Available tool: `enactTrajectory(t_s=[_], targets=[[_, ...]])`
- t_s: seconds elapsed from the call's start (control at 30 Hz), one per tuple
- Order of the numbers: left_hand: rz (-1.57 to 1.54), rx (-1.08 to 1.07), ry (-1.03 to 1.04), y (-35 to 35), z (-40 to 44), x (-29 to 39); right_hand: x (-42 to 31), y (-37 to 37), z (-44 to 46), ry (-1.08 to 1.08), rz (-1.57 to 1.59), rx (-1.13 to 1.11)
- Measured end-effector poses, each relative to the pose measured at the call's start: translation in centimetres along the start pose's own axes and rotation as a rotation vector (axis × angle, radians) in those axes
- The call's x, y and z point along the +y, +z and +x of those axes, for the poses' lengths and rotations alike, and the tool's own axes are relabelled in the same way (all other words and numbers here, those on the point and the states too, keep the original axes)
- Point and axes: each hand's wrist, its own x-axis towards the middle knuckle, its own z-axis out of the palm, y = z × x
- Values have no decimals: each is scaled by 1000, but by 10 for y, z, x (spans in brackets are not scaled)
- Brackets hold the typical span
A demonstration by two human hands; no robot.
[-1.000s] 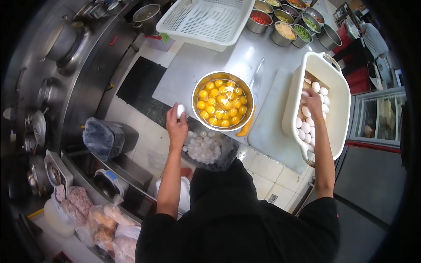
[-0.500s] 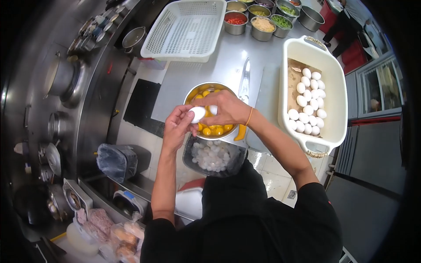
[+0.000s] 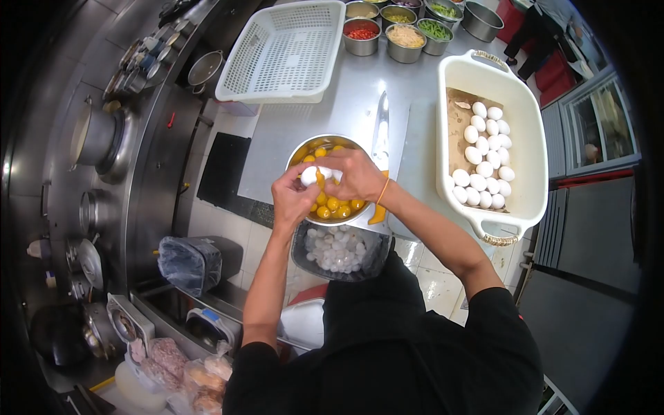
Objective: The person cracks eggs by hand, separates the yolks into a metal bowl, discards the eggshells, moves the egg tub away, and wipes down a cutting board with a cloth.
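Over a metal bowl holding several egg yolks, my two hands meet. My left hand is closed around a white egg, and yellow shows at its right side. My right hand, with an orange band at the wrist, has its fingers curled round another white egg or piece of shell, partly hidden. Below the bowl, a dark lined bin contains many white eggshells. A knife with a yellow handle lies right of the bowl.
On the right stands a white tub with whole eggs on cardboard. A white perforated basket and metal pots of cut ingredients sit at the back. A lined trash bin is on the left; a person stands far right.
My hands have drawn closer together over the bowl. Yellow now shows between the white egg in my left hand and the white piece in my right. The view has shifted slightly.
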Motion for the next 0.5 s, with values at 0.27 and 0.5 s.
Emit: enactTrajectory(t_s=[0.27,0.5], targets=[[595,108,194,-4,-24,43,-8,-36,-10,209,-188,-196],[554,-74,-47,-49,-117,34,-91,-16,-70,404,145,-312]])
